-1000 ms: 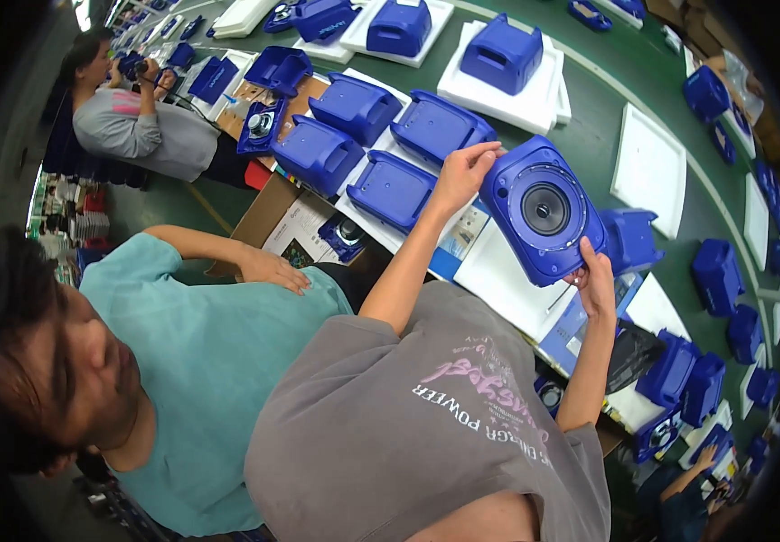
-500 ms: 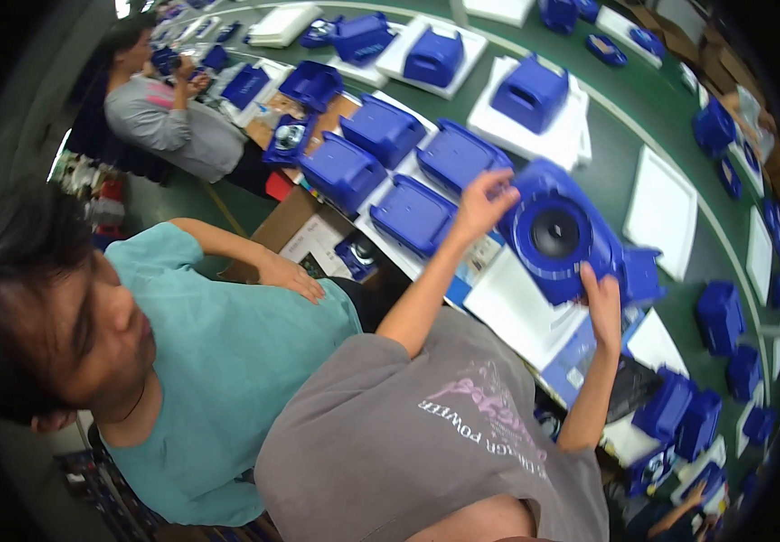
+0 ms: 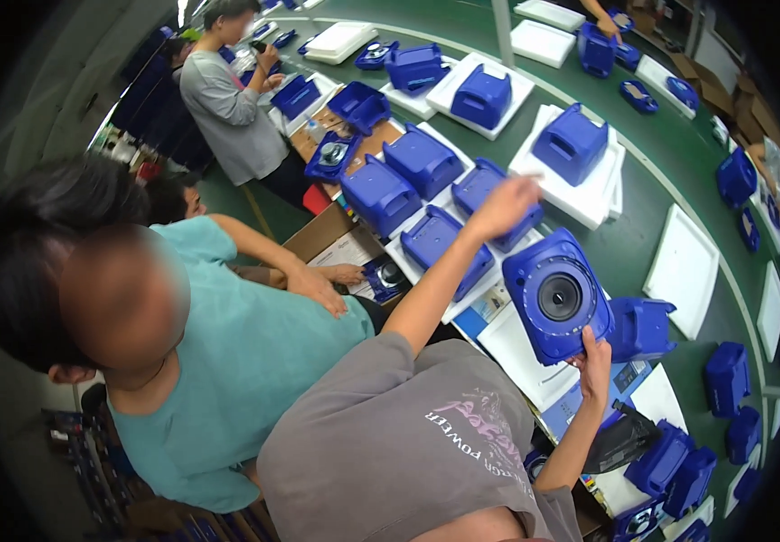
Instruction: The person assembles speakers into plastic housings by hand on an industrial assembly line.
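Note:
My right hand (image 3: 596,363) grips the lower edge of a blue speaker panel (image 3: 533,287), which is tilted so that its round black speaker cone (image 3: 560,296) faces me. My left hand (image 3: 507,206) is off the panel, with its arm stretched out over a blue plastic housing (image 3: 473,191). Motion smears its fingers, so I cannot make out their pose. Just right of the panel stands another blue housing (image 3: 640,329), partly hidden behind it.
Several blue housings (image 3: 444,244) stand on white foam to the left. Beyond them, a housing (image 3: 573,144) rests on stacked foam trays (image 3: 553,194) on the green conveyor (image 3: 648,239). A person in a teal shirt (image 3: 254,334) is close at my left. A black bag (image 3: 620,441) lies near my right forearm.
My left hand has let go of the panel's upper edge and moved up and away from it. My right hand still holds the panel, which is turned somewhat. The whole view has shifted.

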A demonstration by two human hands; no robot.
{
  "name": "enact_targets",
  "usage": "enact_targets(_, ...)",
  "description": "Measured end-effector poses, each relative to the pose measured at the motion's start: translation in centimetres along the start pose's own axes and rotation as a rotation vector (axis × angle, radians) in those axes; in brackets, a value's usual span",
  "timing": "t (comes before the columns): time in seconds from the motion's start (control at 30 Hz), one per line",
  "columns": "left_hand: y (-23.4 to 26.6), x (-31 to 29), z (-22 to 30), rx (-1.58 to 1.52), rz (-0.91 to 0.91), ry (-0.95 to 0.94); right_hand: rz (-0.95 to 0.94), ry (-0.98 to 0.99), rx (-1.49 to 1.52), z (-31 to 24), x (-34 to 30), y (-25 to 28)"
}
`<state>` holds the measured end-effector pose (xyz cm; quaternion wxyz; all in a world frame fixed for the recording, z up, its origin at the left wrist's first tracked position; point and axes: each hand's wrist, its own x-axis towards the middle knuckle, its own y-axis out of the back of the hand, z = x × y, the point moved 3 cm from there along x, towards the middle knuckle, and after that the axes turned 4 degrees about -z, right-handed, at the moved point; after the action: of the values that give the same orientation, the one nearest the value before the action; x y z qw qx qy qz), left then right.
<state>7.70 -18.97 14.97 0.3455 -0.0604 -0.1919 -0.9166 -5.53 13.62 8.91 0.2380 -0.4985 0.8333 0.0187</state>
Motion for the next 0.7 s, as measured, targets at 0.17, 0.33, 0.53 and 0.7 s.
enact_targets(0.17,-8.3,-4.6,2.4,0.365,0.015,0.114,0.142,0.095,0.066,-1.8,-0.6,-1.9)
enact_targets(0.33,-13.3,-7.4,2.8,0.254,0.340,-0.111,0.168,0.183,0.422,0.0,0.0,-2.1)
enact_targets(0.53,-19.8,-14.3,5.5,-0.061,-0.074,-0.054,0.372,0.313,0.366,-1.5,1.6,0.8)
enact_targets(0.7,-16.0,-11.8,0.8,-0.453,-0.157,0.236,0.540,0.216,0.323,-2.4,-0.6,1.9)
